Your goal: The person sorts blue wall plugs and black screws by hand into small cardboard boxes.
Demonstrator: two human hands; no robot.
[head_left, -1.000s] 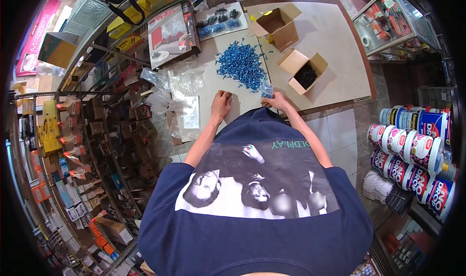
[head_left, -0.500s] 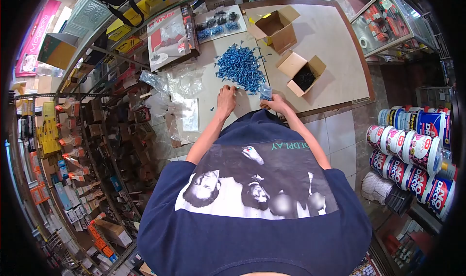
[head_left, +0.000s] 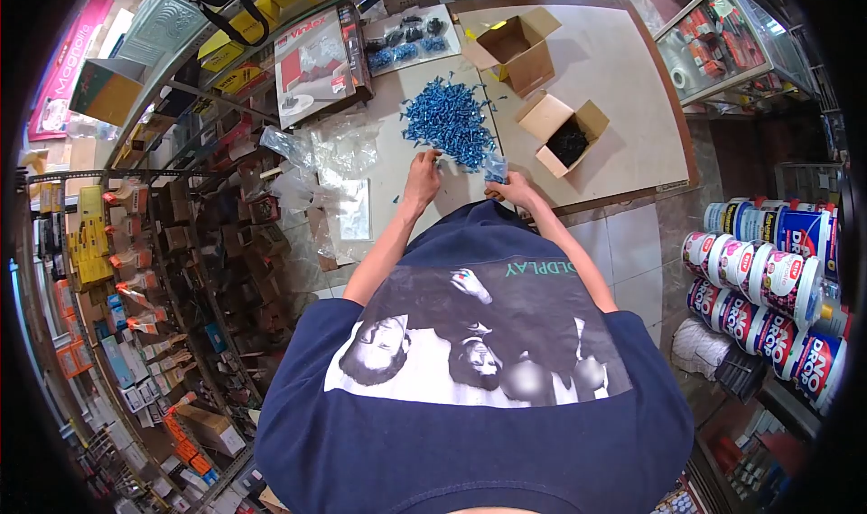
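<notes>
head view: looking down over the person's shoulders at a shop counter
left hand point(head_left: 422, 172): fingers curled together at the near edge of the blue pile, tips on or among the pieces; whether a piece is pinched cannot be told at this size
right hand point(head_left: 513, 190): closed on the lower part of a small clear bag, held upright just off the pile's near right corner
small clear bag point(head_left: 494, 166): already holds some blue pieces; mouth points away from the body, toward the pile
blue pile point(head_left: 449, 121): heap of small blue plugs on the counter, directly beyond the left hand's fingertips and up-left of the bag; long axis runs away from the person, slightly slanted
nearer hand: the left one touches the pile; the right one sits beside it, apart from the heap itself
hand to hand: near each other, bag mouth between them and the pile
stray blue pieces: a few lie loose around the heap's edges, too small to count
empty clear bags point(head_left: 336, 157): crumpled cluster left of the pile, number not countable
flat bag stack point(head_left: 353, 210): one, lying near the left forearm
open cardboard boxes: two; one with dark pieces point(head_left: 567, 133) right of the pile, one point(head_left: 515, 47) farther back that looks empty
printed carton point(head_left: 316, 58): one, back left, beside a tray of dark and blue packets point(head_left: 408, 37)
counter point(head_left: 623, 80): pale top, bare on the right
counts: two hands, one held bag, one pile, two boxes
</notes>
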